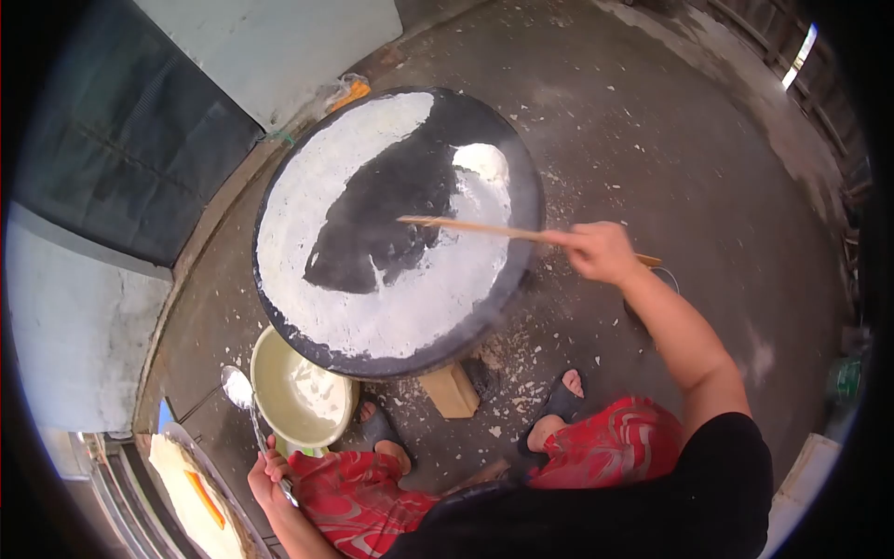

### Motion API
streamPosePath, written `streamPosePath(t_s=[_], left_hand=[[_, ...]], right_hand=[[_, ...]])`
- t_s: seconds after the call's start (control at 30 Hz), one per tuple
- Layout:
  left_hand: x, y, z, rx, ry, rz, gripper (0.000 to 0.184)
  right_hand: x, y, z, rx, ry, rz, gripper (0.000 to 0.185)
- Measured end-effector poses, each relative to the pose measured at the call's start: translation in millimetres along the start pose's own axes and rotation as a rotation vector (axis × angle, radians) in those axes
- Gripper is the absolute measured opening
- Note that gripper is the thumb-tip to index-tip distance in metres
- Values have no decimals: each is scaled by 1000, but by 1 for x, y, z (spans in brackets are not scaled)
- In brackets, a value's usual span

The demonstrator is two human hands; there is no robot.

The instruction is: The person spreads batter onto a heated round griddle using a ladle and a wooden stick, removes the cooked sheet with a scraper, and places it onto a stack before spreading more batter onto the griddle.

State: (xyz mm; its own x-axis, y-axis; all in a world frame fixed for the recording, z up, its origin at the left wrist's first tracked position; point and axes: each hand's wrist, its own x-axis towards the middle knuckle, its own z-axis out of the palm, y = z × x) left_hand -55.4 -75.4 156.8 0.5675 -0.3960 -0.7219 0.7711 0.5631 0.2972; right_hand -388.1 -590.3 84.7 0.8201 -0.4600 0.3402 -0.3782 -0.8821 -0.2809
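In front of me stands a large round black griddle (372, 214), with white batter (382, 321) spread in a broad, uneven band around a bare dark middle. A thicker white mound of batter (481, 163) lies at its right side. My right hand (605, 252) is closed around a long, thin wooden stick (466, 227), whose far end reaches over the griddle's middle. Low on the left, my left hand (267, 473) grips the handle of a metal ladle (237, 387). White batter coats the ladle's bowl, which is beside the rim of a pale basin (267, 382).
Left of my legs is a stack of pale flat sheets (182, 489) with an orange strip (205, 499) on top. A wooden block (450, 391) is under the griddle's near edge. White flakes litter the concrete floor (652, 158). A wall with a dark door (130, 130) stands left.
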Motion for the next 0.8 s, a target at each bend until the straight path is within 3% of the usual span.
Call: streamPosePath(t_s=[0.1,0.23,0.3,0.33,0.5,0.57,0.67,0.8], left_hand=[[-2,-6,5,39,28,42,35],[2,-11,13,19,68,58,36],[4,-10,13,5,86,53,36],[3,-9,12,-12,58,18,36],[3,-7,10,3,32,18,35],[5,-6,11,4,48,25,35],[6,-7,12,-12,67,10,35],[5,-10,16,-32,43,-28,35]], right_hand=[[16,55,12,-186,100,151,46],[88,34,36,-311,172,133,46],[84,16,41,121,124,338,45],[71,14,26,118,108,133,45],[78,60,18,-195,46,184,44],[115,46,37,-276,180,155,44],[123,18,36,-31,81,315,45],[86,54,12,-104,-44,166,44]])
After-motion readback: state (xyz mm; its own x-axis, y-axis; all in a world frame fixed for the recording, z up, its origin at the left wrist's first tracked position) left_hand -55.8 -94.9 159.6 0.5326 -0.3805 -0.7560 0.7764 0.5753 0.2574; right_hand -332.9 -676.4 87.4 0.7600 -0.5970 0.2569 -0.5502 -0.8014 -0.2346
